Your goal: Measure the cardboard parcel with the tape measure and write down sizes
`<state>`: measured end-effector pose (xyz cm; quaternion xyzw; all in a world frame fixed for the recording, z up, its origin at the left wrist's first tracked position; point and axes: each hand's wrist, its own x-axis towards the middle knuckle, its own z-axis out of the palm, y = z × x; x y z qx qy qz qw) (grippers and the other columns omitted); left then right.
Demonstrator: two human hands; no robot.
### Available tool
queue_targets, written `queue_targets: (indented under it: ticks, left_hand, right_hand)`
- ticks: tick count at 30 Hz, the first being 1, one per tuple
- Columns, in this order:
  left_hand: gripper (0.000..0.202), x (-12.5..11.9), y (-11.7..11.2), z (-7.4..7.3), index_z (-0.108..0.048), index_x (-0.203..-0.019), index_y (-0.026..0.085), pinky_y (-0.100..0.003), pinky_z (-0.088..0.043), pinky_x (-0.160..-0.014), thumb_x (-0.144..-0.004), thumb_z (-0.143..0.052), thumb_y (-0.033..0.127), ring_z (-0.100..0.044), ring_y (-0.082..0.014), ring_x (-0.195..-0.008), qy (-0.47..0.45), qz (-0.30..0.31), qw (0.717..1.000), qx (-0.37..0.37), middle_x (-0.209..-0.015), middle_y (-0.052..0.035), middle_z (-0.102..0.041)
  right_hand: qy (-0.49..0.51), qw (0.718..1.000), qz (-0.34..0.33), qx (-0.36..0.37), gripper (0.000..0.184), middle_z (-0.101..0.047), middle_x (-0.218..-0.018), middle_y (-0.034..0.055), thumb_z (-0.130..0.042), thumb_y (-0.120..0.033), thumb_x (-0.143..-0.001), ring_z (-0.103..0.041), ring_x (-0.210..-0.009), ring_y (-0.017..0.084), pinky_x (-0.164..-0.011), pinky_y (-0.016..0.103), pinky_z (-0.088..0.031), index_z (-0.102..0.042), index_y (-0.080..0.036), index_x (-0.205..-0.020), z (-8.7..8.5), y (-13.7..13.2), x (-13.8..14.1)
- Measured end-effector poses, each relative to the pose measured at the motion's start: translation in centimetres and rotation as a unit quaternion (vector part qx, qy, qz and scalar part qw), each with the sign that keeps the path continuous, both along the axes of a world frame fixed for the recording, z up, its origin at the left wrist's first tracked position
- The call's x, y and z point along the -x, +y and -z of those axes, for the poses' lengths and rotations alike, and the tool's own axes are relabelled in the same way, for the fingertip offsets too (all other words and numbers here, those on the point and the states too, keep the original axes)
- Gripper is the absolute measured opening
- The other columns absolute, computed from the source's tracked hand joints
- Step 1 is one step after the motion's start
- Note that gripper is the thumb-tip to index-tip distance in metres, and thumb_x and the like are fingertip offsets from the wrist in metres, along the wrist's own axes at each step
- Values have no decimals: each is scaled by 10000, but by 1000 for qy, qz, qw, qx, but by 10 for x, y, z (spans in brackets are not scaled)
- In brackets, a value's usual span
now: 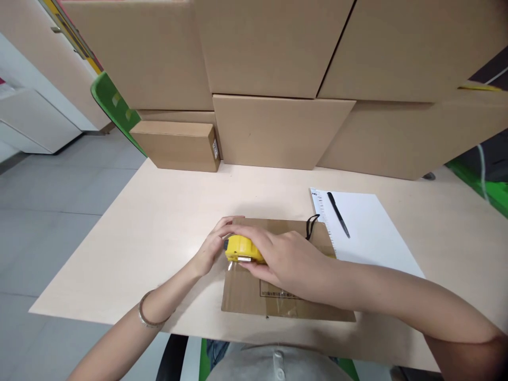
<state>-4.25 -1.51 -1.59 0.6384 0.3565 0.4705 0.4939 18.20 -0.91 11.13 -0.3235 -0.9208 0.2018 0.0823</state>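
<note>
A yellow tape measure [240,248] is gripped in my right hand [288,256], above the left part of a flat cardboard box [246,293]. Its black-edged end points left, and the metal tip shows at its lower edge. My left hand [214,243] holds the box at its far left corner, fingers bent round the edge and partly hidden behind the right hand's fingers. Clear tape and a printed frame show on the box's top. A black cord loop [310,226] sticks out by the box's far right side; what it belongs to is hidden.
On the right, a black pen [338,214] lies on a white paper sheet [369,227], partly under my right forearm. A small closed carton [178,148] stands at the back left. Large cardboard panels [278,132] wall off the table's [159,222] far side.
</note>
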Motion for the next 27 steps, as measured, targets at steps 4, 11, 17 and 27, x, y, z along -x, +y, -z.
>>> queue_targets:
  ticks: [4, 11, 17, 27]
  left_hand:
    - [467, 8, 4, -6, -687, -1364, 304, -512, -395, -1150, -993, -604, 574, -512, -319, -1296, 81, 41, 993, -69, -1277, -107, -656]
    - [427, 11, 7, -15, -665, -1391, 328, -448, -436, -1078, -1015, -601, 519, -518, -295, -1248, 90, 74, 991, -64, -1243, -98, -594]
    - [402, 13, 7, -15, -689, -1364, 331, -437, -441, -1067, -1002, -635, 497, -520, -295, -1249, 90, 64, 992, -60, -1194, -92, -592]
    - [456, 14, 7, -15, -716, -1347, 307, -469, -451, -1100, -1017, -561, 581, -548, -305, -1249, 102, 53, 992, -55, -1227, -107, -642]
  right_hand:
    - [38, 994, 45, 88, 450, -809, -1065, 74, -651, -333, -970, -756, -760, 232, -630, 329, -524, -591, -196, -1394, -1, 0, -45]
    - [63, 973, 172, 139, 240, -745, -933, 23, -724, -363, -901, -672, -695, 187, -605, 301, -522, -714, -290, -1129, 1, 0, -177]
    - [59, 962, 216, 154, 240, -727, -902, 31, -710, -400, -915, -615, -648, 173, -572, 297, -485, -731, -281, -1122, 14, -9, -203]
    - [51, 992, 77, 81, 260, -784, -1010, 3, -712, -271, -856, -708, -817, 193, -714, 302, -508, -722, -276, -1115, -18, 18, -117]
